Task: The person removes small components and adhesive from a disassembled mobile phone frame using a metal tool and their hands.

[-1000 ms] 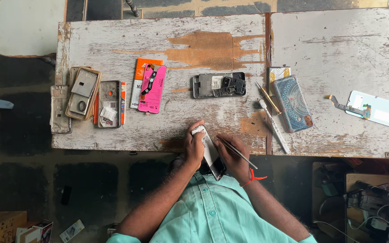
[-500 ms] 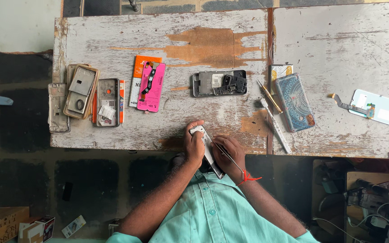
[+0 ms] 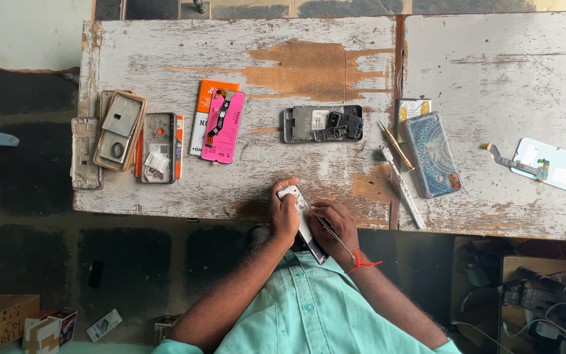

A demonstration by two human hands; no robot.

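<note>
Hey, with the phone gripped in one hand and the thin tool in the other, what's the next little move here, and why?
Probably keep the left hand clamped on the phone and ease the thin tool in the right hand further along the phone's edge. The phone is tilted over the table edge, and the tool's tip appears to meet its side, though the exact contact point is too small to tell.

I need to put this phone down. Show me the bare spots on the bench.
Bare: the far strip behind the open phone, and the right board between the patterned case and the white screen. Crowded: the left end, around the pink part and stacked frames.
</note>
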